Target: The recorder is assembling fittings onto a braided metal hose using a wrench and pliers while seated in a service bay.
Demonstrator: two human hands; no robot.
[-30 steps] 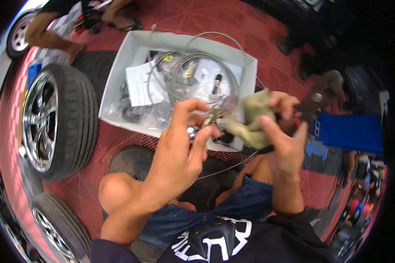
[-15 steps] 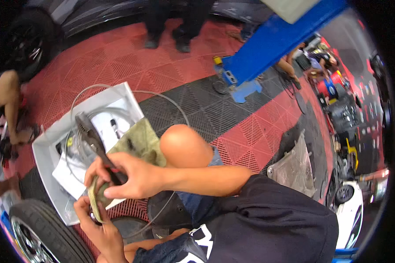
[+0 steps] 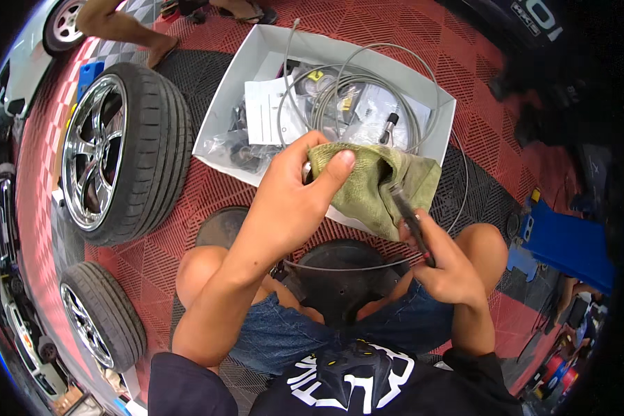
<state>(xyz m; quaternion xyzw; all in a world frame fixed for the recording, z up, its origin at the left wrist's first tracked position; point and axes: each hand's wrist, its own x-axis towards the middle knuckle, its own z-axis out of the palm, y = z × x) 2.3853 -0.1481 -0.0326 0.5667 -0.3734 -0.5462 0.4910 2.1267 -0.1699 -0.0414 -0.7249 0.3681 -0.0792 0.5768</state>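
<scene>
My left hand [image 3: 295, 187] pinches a stained green cloth [image 3: 357, 182], its thumb lying on top and its fingers underneath. A bit of shiny metal shows between those fingers and the cloth, but most of whatever sits there is hidden. In my right hand [image 3: 452, 267] is a slim brush [image 3: 409, 215] with a dark handle and some red on it. Its narrow head points up and left, against a fold of the cloth. Both hands are above the near edge of a white box [image 3: 218, 104], in front of my knees.
A coiled grey cable [image 3: 326, 90], a paper sheet [image 3: 267, 114], bagged parts and a small black-capped item [image 3: 390, 125] lie in the box. Two wheels with tyres [image 3: 156, 152] [image 3: 111, 319] stand at left. Near my right knee is a blue lift arm [image 3: 568, 243]. Between my legs is a black round object [image 3: 347, 277].
The view has swung leftward, bringing the box to the centre. My hands have moved apart; the brush, earlier raised beside the cloth, now has its head against it. The cloth is spread wider.
</scene>
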